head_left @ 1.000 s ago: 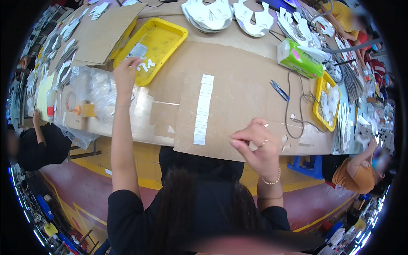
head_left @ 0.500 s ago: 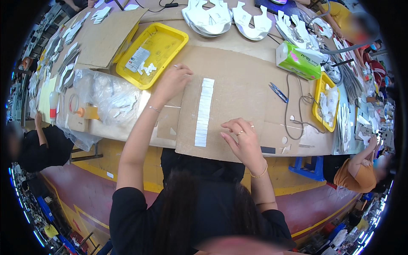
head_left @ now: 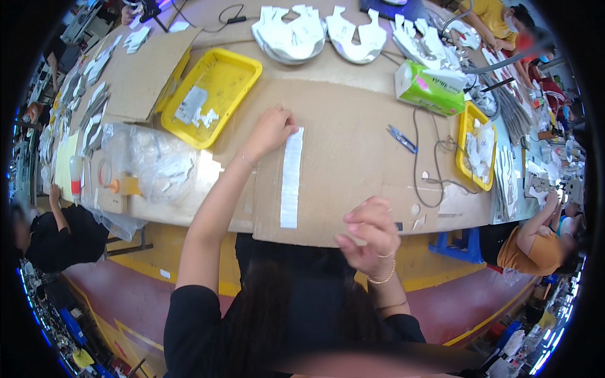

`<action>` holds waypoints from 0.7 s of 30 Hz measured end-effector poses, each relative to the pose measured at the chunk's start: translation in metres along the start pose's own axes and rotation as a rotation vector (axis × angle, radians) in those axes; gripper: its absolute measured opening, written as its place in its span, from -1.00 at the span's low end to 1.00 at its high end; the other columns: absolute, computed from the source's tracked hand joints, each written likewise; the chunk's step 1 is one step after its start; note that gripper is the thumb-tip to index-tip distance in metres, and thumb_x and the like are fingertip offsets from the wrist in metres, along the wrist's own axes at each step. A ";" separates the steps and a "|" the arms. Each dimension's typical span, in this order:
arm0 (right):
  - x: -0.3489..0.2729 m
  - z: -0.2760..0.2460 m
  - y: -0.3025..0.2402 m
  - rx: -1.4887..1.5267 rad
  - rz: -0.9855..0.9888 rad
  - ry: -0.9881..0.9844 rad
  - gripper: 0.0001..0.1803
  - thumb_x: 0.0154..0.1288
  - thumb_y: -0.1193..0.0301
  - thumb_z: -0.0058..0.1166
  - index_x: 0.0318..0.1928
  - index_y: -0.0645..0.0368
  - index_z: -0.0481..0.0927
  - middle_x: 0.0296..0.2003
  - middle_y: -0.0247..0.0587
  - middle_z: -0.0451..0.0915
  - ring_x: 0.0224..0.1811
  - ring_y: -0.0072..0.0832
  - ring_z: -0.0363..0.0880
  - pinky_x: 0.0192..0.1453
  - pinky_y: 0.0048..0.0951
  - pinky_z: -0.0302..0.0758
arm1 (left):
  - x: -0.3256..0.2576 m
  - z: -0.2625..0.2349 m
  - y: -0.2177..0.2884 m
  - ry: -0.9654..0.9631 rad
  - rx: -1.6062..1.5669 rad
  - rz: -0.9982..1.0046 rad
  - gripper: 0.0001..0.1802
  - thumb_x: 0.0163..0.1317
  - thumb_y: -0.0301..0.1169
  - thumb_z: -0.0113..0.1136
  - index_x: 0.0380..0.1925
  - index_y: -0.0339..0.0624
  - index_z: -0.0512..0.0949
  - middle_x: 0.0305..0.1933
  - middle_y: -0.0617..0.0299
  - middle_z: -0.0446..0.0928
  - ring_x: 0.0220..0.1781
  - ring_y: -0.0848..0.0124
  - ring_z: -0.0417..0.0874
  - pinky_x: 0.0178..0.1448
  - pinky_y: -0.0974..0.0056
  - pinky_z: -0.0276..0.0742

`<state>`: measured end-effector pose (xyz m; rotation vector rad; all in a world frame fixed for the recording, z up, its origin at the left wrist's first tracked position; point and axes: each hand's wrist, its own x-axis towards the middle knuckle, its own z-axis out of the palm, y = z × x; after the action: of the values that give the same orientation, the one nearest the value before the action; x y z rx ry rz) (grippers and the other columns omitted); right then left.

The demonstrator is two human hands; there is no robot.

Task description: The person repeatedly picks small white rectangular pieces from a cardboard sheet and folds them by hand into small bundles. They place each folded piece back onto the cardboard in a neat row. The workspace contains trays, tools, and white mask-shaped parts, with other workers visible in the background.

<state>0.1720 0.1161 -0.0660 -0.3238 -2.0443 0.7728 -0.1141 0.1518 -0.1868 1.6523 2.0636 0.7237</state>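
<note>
table (head_left: 183, 211) fills the middle of the frame, front edge bowed along the bottom. on it, centre, a brown cardboard sheet (head_left: 353, 151). yellow tray (head_left: 230, 72) upper left of centre, tilted in view; green tissue box (head_left: 416, 88) upper right. left hand (head_left: 274, 129) just above and left of centre, fingertips drawn together at the top end of the white row; cannot tell whether a piece is pinched there. change: a second ago this hand is over the tray, then between tray and row; now it is at the row, so the work in hand sits at that top end, away from the tray. right hand (head_left: 373, 233) lower right of centre, over the sheet's front edge, thumb and fingers apart, nothing seen in them. white row (head_left: 290, 183) runs down the sheet's left part, centre of frame. dark snips (head_left: 402, 138) right of centre, untouched. smallest: loose white pieces (head_left: 208, 118) in the tray's lower end.
</note>
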 end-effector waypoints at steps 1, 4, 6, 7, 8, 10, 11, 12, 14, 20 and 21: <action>-0.001 0.004 0.001 0.042 -0.002 -0.009 -0.64 -0.02 0.49 0.39 -0.19 0.10 0.53 -0.26 -0.25 0.57 -0.26 -0.34 0.53 -0.14 -0.32 0.40 | 0.000 0.001 0.000 0.000 0.001 -0.008 -0.88 0.06 -0.45 0.29 -0.44 -0.27 0.58 -0.30 0.03 0.54 -0.18 0.13 0.55 -0.09 0.14 0.46; -0.005 0.021 0.014 -0.118 0.119 -0.196 -0.69 0.01 0.48 0.35 -0.21 0.12 0.55 -0.29 -0.27 0.57 -0.27 -0.35 0.53 -0.13 -0.35 0.38 | 0.003 0.001 0.002 -0.014 0.024 0.004 -0.88 0.06 -0.45 0.29 -0.47 -0.27 0.57 -0.31 0.03 0.53 -0.18 0.12 0.54 -0.08 0.14 0.45; -0.014 0.027 0.018 -0.084 0.157 -0.214 -0.73 0.05 0.47 0.32 -0.20 0.12 0.56 -0.29 -0.27 0.57 -0.26 -0.34 0.54 -0.11 -0.36 0.37 | 0.004 0.000 0.002 -0.027 0.026 -0.003 -0.89 0.06 -0.45 0.27 -0.48 -0.26 0.57 -0.31 0.01 0.53 -0.16 0.10 0.53 -0.06 0.12 0.44; -0.019 0.029 0.019 -0.078 0.174 -0.221 -0.75 0.07 0.47 0.31 -0.21 0.12 0.57 -0.30 -0.27 0.58 -0.26 -0.34 0.54 -0.12 -0.36 0.37 | 0.004 0.000 0.003 -0.036 0.017 -0.017 -0.90 0.06 -0.46 0.26 -0.48 -0.25 0.57 -0.30 -0.01 0.53 -0.15 0.08 0.53 -0.04 0.10 0.44; -0.024 0.031 0.019 -0.064 0.193 -0.220 -0.77 0.08 0.47 0.30 -0.23 0.13 0.57 -0.31 -0.27 0.58 -0.27 -0.34 0.55 -0.12 -0.36 0.37 | 0.004 0.000 0.003 -0.048 0.003 -0.040 -0.91 0.05 -0.46 0.25 -0.49 -0.24 0.57 -0.29 -0.03 0.53 -0.14 0.06 0.53 -0.02 0.08 0.44; -0.032 0.033 0.020 -0.061 0.220 -0.251 -0.82 0.11 0.47 0.27 -0.26 0.13 0.57 -0.34 -0.28 0.58 -0.27 -0.34 0.55 -0.12 -0.37 0.37 | 0.003 -0.001 0.003 -0.050 -0.001 -0.037 -0.92 0.07 -0.47 0.23 -0.49 -0.25 0.57 -0.30 -0.03 0.53 -0.12 0.05 0.53 0.00 0.08 0.43; -0.035 0.034 0.020 -0.056 0.240 -0.265 -0.84 0.12 0.47 0.26 -0.27 0.13 0.57 -0.35 -0.29 0.58 -0.28 -0.34 0.55 -0.12 -0.37 0.37 | 0.004 -0.001 0.003 -0.050 -0.006 -0.036 -0.92 0.07 -0.47 0.21 -0.49 -0.26 0.57 -0.30 -0.03 0.53 -0.11 0.05 0.53 0.00 0.08 0.43; -0.038 0.035 0.021 -0.056 0.234 -0.259 -0.86 0.13 0.47 0.25 -0.29 0.13 0.57 -0.36 -0.29 0.58 -0.28 -0.35 0.55 -0.13 -0.37 0.36 | 0.005 -0.002 0.002 -0.056 -0.012 -0.038 -0.93 0.08 -0.48 0.19 -0.50 -0.26 0.56 -0.30 -0.04 0.53 -0.11 0.05 0.53 0.01 0.08 0.43; -0.042 0.038 0.021 -0.053 0.250 -0.261 -0.89 0.15 0.47 0.23 -0.32 0.13 0.56 -0.38 -0.29 0.58 -0.29 -0.35 0.55 -0.13 -0.37 0.36 | 0.004 -0.003 0.000 -0.065 -0.023 -0.048 -0.92 0.11 -0.49 0.16 -0.50 -0.27 0.56 -0.29 -0.04 0.53 -0.10 0.05 0.53 0.02 0.08 0.44; -0.045 0.041 0.021 -0.054 0.236 -0.278 -0.90 0.18 0.45 0.21 -0.34 0.13 0.53 -0.39 -0.31 0.58 -0.31 -0.37 0.54 -0.14 -0.38 0.32 | 0.002 0.002 -0.007 -0.036 -0.031 -0.004 -0.91 0.15 -0.50 0.11 -0.47 -0.30 0.54 -0.28 -0.07 0.55 -0.10 0.03 0.53 0.01 0.10 0.43; -0.045 0.041 0.020 -0.057 0.237 -0.282 -0.90 0.18 0.45 0.21 -0.34 0.13 0.53 -0.40 -0.31 0.58 -0.32 -0.38 0.54 -0.15 -0.38 0.31 | 0.002 0.000 -0.011 -0.025 -0.074 -0.029 -0.90 0.17 -0.49 0.11 -0.45 -0.30 0.53 -0.30 -0.03 0.56 -0.13 0.08 0.54 -0.01 0.13 0.44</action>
<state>0.1617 0.0930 -0.1252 -0.5218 -2.3227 0.9490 -0.1224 0.1519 -0.1937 1.5796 2.0154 0.7569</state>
